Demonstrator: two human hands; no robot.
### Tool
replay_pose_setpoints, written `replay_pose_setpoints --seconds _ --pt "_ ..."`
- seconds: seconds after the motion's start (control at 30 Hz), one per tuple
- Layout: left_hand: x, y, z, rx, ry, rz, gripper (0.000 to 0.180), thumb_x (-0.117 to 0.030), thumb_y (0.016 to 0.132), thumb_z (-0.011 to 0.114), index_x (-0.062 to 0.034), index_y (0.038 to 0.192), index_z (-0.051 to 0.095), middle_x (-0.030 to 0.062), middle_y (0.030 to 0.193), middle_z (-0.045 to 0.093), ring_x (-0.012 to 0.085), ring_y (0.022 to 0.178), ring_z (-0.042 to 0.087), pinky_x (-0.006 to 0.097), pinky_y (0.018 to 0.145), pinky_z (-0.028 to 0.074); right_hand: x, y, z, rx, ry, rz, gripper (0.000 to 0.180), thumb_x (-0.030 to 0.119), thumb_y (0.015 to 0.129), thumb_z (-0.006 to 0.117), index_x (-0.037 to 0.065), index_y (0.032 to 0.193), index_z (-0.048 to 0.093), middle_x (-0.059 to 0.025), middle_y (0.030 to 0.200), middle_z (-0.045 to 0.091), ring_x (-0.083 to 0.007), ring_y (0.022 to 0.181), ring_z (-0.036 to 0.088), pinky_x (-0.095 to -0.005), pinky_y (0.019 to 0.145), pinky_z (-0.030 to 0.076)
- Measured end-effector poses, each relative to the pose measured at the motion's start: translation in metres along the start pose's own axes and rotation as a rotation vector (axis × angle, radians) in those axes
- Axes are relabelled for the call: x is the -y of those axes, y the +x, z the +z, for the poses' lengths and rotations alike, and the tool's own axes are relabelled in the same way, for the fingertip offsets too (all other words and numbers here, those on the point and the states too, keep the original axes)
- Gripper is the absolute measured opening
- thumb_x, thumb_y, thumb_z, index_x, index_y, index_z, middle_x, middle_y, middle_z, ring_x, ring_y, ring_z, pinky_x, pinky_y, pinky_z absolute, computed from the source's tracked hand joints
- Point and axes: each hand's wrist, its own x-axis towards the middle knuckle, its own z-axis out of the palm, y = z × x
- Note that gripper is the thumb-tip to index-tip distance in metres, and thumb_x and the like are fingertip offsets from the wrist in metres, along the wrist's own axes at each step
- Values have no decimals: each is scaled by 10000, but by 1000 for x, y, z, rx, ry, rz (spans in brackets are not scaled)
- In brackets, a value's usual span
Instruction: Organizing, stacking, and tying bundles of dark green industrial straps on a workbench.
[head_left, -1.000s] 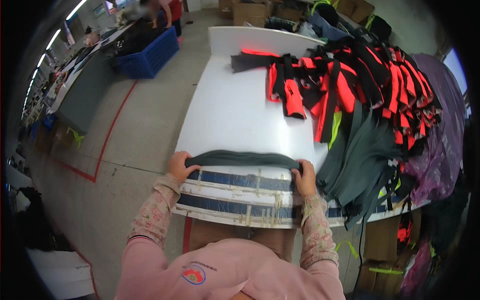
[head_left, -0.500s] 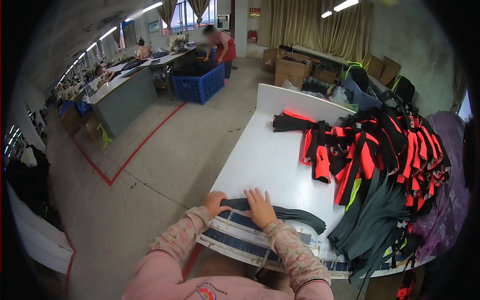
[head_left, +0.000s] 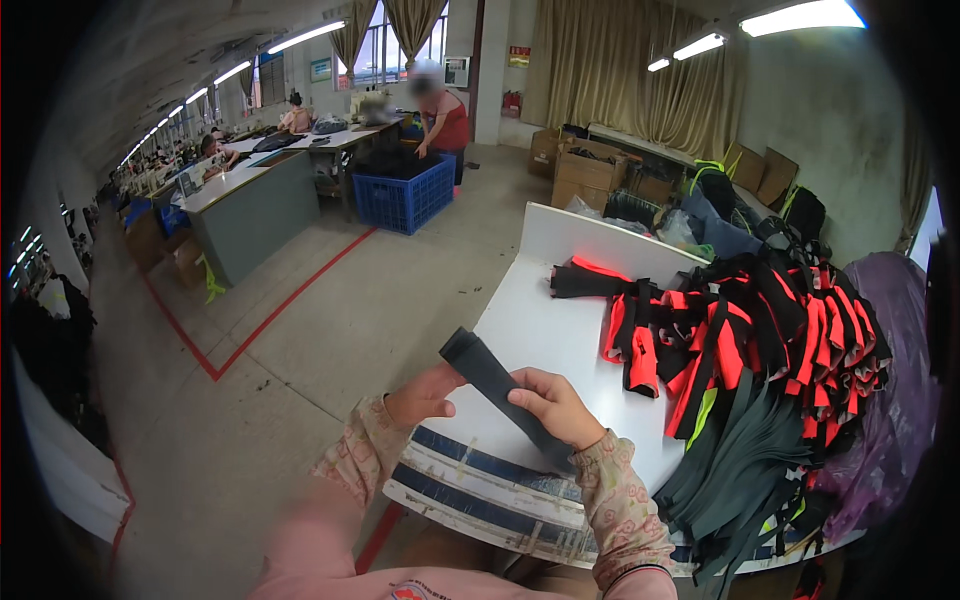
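Grey strip bundle [head_left: 483, 370] held above the white surface's [head_left: 520, 310] near edge

The right hand [head_left: 553, 403] has its fingers closed round the bundle, which tilts up leftward. The left hand [head_left: 422, 396], thumb parted from fingers, is beside it; whether they touch cannot be told. To the right lie more grey strips [head_left: 745, 465], then orange-and-black pieces [head_left: 735, 345]; farther off, a blue crate [head_left: 408, 205].

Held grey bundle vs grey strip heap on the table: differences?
Pose: the held bundle is tilted up in the right hand; the strip heap lies on the table, some ends over its edge.
Shape: the held bundle is compact; the strip heap fans out loosely.
Size: the held bundle is smaller than the strip heap.
Both are dark grey.
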Motion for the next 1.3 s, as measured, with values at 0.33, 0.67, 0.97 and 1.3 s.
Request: replay_pose_setpoints --seconds 0.33,0.67,0.97,1.3 --pt "-85 51 83 236 -88 83 526 -351 816 753 23 1149 593 141 1113 648 238 1101 601 449 1138 259 51 -48 29 138 775 -42 181 150 945 603 25 1071 635 42 934 620 -63 870 569 -235 792 459" --pt "-98 40 116 215 -236 -78 524 -202 882 692 42 1278 451 198 1182 608 266 1079 632 393 946 494 123 -102 -27 -524 -551 -707 524 84 768 746 -34 1241 555 -184 1215 615 -332 1092 604 -376 925 465" --pt "-85 48 144 298 -303 -145 461 -183 906 663 25 1270 472 165 1152 615 232 1030 639 371 902 519 146 -101 -32 -190 -807 -706 551 140 823 672 45 1343 515 -125 1352 534 -352 1295 460 -488 1073 357" --pt "-85 49 148 275 -284 -204 458 -183 898 676 18 1258 476 143 1121 614 200 980 644 345 884 527 159 -107 -40 -144 -922 -699 636 217 773 728 50 1346 510 -114 1375 517 -347 1313 441 -509 1073 344"
